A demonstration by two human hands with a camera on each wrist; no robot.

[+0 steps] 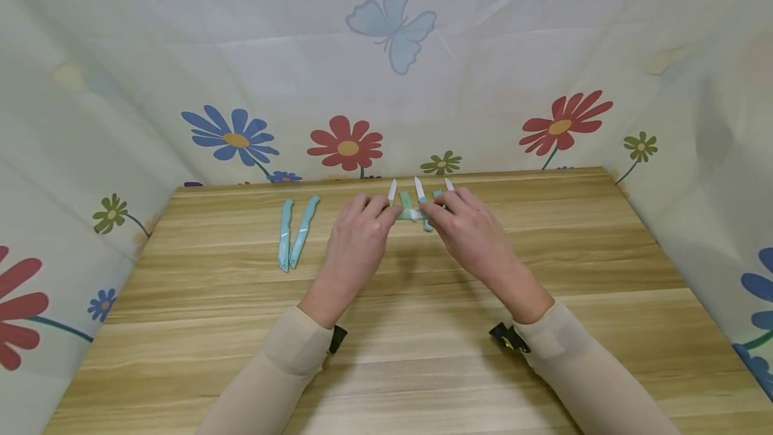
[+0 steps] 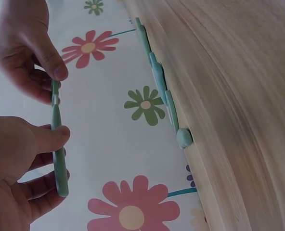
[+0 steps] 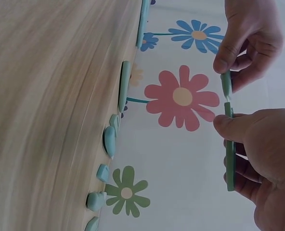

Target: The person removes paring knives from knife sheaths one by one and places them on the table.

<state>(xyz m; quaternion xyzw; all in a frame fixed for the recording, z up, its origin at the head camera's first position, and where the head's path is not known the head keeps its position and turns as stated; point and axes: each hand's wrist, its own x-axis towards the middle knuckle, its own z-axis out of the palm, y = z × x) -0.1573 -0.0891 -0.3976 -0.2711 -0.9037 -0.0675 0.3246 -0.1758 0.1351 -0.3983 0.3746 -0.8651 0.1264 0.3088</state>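
Nearest are the two beige sleeves (image 1: pixel 284 354), low over the wooden table (image 1: pixel 410 374), and beyond them both hands meet at one green knife, lifted above the surface. The left hand (image 1: pixel 360 228) pinches its handle (image 2: pixel 60 166) between thumb and curled fingers; the right hand (image 1: pixel 474 230) pinches the flat cover (image 3: pixel 230 166) in the same way. Between the two grips a short white strip of blade (image 2: pixel 55 99) shows, so I judge that each hand takes its own end in order that no finger touches the edge. Farther to the left lie two covered knives (image 1: pixel 285 237), well apart from the rest, perhaps to separate them from the uncovered ones. Just past the hands, three bare blades (image 1: pixel 419 189) point away from the person, which seems the safer direction, with a green flat piece (image 1: pixel 405 200) among them. Behind hangs the flowered cloth (image 1: pixel 272 66).
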